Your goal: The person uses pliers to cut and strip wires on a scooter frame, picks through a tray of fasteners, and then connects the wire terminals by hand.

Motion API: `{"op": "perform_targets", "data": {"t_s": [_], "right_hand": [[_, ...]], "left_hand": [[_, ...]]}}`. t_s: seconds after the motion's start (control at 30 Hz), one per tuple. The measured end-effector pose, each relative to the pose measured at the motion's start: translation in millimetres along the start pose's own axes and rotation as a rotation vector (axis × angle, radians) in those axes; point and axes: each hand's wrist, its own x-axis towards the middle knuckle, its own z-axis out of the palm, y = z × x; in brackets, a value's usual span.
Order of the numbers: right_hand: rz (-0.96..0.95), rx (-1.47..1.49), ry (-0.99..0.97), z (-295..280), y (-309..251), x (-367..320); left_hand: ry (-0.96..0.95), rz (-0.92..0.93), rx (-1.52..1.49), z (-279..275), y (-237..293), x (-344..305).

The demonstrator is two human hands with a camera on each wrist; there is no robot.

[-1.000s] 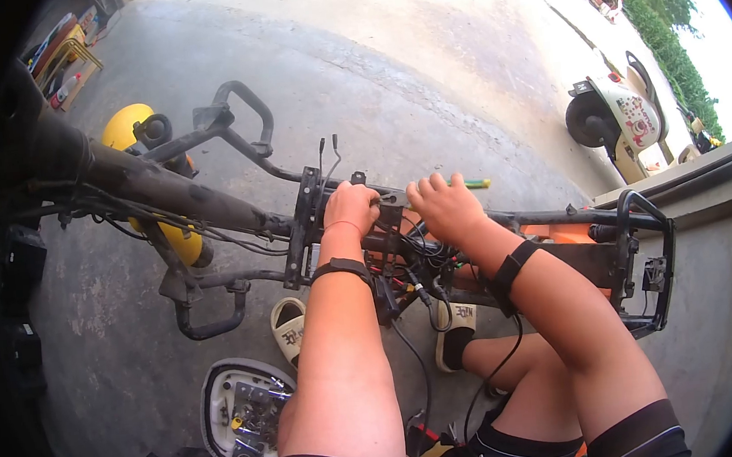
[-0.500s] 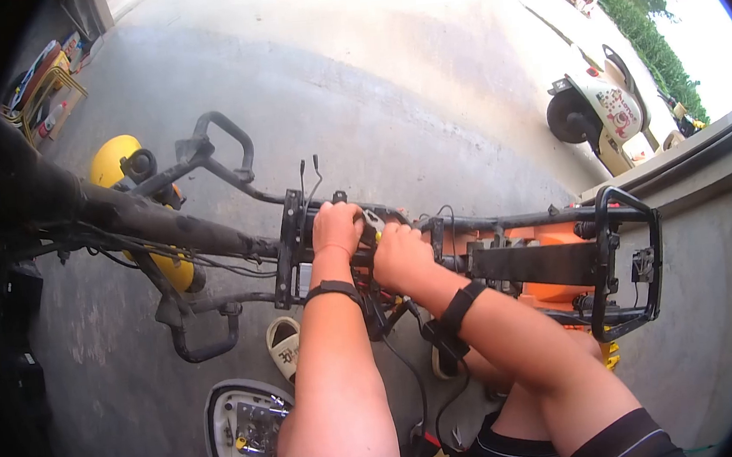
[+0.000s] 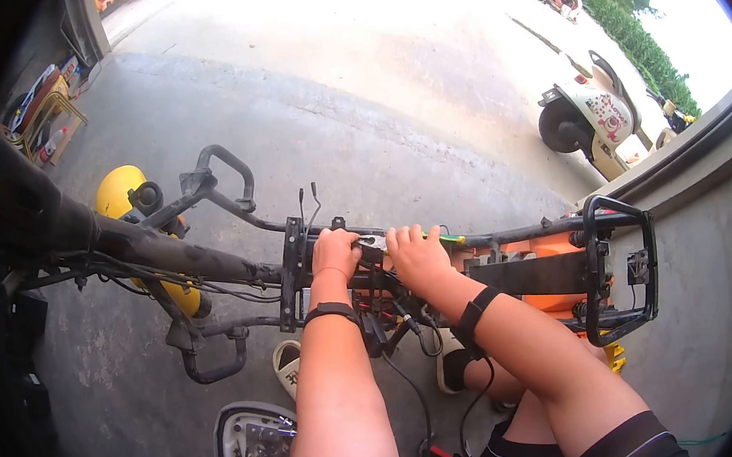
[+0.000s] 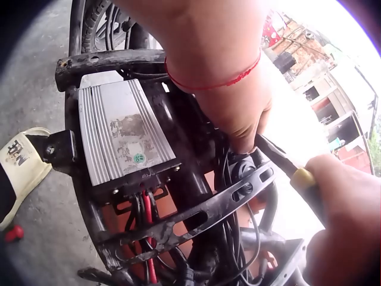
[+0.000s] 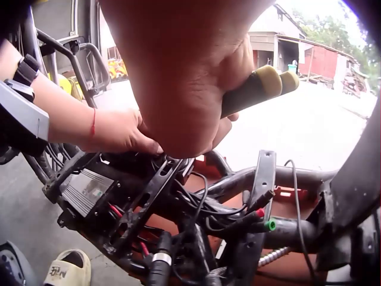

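My right hand (image 3: pixel 418 254) grips pliers (image 3: pixel 372 243) with dark handles and yellowish ends; in the right wrist view the handle ends (image 5: pixel 266 81) stick out past the palm. The pliers' metal nose (image 4: pixel 275 154) reaches to the fingertips of my left hand (image 3: pixel 334 254). That left hand is bent down over the black vehicle frame (image 4: pixel 205 210), beside a bundle of black cables (image 4: pixel 225 179). Whatever lies between its fingertips is hidden, so I cannot tell if it pinches something. A silver finned box (image 4: pixel 122 134) with red and black wires sits on the frame close by.
A tray of metal parts (image 3: pixel 264 451) stands on the floor at lower left. Loose cables with red and green ends (image 5: pixel 271 226) stick out near my right hand. A black rack (image 3: pixel 594 274) forms the frame's right end. A white scooter (image 3: pixel 607 116) is parked beyond.
The pliers have swung: the handle end pointed right, was covered by my hand half a second ago, and points right again now. My left hand stays at the same spot on the frame.
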Motion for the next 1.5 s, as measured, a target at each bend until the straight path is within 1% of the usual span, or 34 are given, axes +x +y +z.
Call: {"op": "perform_targets", "data": {"t_s": [0.03, 0.1, 0.13, 0.23, 0.27, 0.33, 0.4, 0.43, 0.47, 0.5, 0.53, 0.57, 0.63, 0.67, 0.73, 0.8, 0.87, 0.9, 0.93, 0.97, 1.0, 1.03, 1.07, 1.1, 1.13, 1.17, 1.2, 1.23, 1.3, 1.37, 1.43, 1.47, 1.5], "right_hand": [[-0.002, 0.0, 0.001, 2, 3, 1], [-0.076, -0.065, 0.036, 2, 8, 4], [-0.08, -0.063, 0.033, 0, 11, 5], [-0.193, -0.16, 0.04, -8, 19, 11], [-0.196, -0.161, 0.041, -11, 16, 12], [-0.132, -0.162, -0.119, -15, 5, 14], [-0.05, -0.113, -0.148, -17, -6, 9], [0.001, -0.051, -0.169, -16, -11, 7], [0.065, 0.042, -0.215, -16, -16, 6], [0.085, 0.04, -0.259, -20, -20, 8], [0.102, 0.041, -0.31, -22, -25, 8], [0.095, 0.046, -0.302, -23, -30, 7], [0.161, 0.017, -0.253, -30, -37, 2], [0.167, 0.021, -0.257, -32, -40, 1], [0.276, 0.147, -0.325, -35, -48, 3], [0.295, 0.194, -0.374, -33, -61, -6], [0.418, 0.285, -0.372, -37, -69, -5], [0.451, 0.357, -0.383, -37, -73, -5], [0.512, 0.375, -0.376, -34, -77, 0], [0.571, 0.395, -0.367, -33, -83, -1], [0.575, 0.37, -0.371, -37, -85, 1], [0.567, 0.312, -0.338, -33, -88, 1], [0.553, 0.335, -0.341, -30, -88, -1], [0.568, 0.374, -0.353, -32, -87, -2], [0.523, 0.296, -0.324, -36, -81, 0], [0.527, 0.27, -0.311, -33, -81, 1], [0.5, 0.302, -0.319, -34, -76, 1], [0.486, 0.308, -0.289, -32, -74, -1], [0.461, 0.305, -0.251, -28, -76, 0], [0.459, 0.297, -0.15, -21, -76, -3], [0.423, 0.241, -0.154, -26, -71, -4], [0.416, 0.317, -0.19, -29, -66, -2], [0.382, 0.23, -0.158, -30, -65, -3]], "left_hand": [[0.005, 0.012, -0.006, 1, -1, 1], [0.01, 0.019, -0.012, 1, -4, 1], [0.014, 0.03, -0.011, 2, -4, 1], [0.018, 0.05, -0.01, 1, -3, -1], [0.022, 0.062, -0.014, -1, -2, -2], [0.032, 0.074, -0.025, 3, -7, -1], [0.05, 0.091, -0.037, 7, -8, 1], [0.02, 0.091, -0.056, 7, -11, 3], [-0.005, 0.09, -0.068, 5, -15, 6], [0.011, 0.12, -0.085, 2, -16, 5], [0.016, 0.111, -0.134, 1, -18, 3], [0.02, 0.113, -0.149, 1, -20, 4], [0.011, 0.12, -0.162, 2, -21, 3], [0.013, 0.115, -0.177, 3, -22, 5], [0.01, 0.104, -0.194, 2, -21, 7], [0.002, 0.124, -0.145, 6, -22, -2], [0.009, 0.143, -0.159, 8, -21, -3], [0.013, 0.15, -0.148, 4, -18, -3], [0.036, 0.196, -0.13, -6, -9, 16], [0.023, 0.183, -0.076, 3, -14, 11], [0.017, 0.179, -0.027, 18, -26, 0], [0.034, 0.141, -0.029, 18, -24, -2], [0.051, 0.157, -0.036, 20, -27, -2], [0.037, 0.14, -0.011, 18, -24, -4], [0.038, 0.128, 0.014, 13, -17, 2], [0.034, 0.124, 0.054, 9, -10, 1], [0.029, 0.114, 0.094, 8, -7, -1], [0.037, 0.127, 0.104, 13, -8, 1], [0.042, 0.111, 0.094, 14, -8, 2], [0.054, 0.111, 0.115, 13, -20, 2], [0.078, 0.129, 0.098, 25, -13, 7], [0.086, 0.133, 0.086, 22, -16, 2], [0.127, 0.161, 0.062, 25, -20, 0]]}}
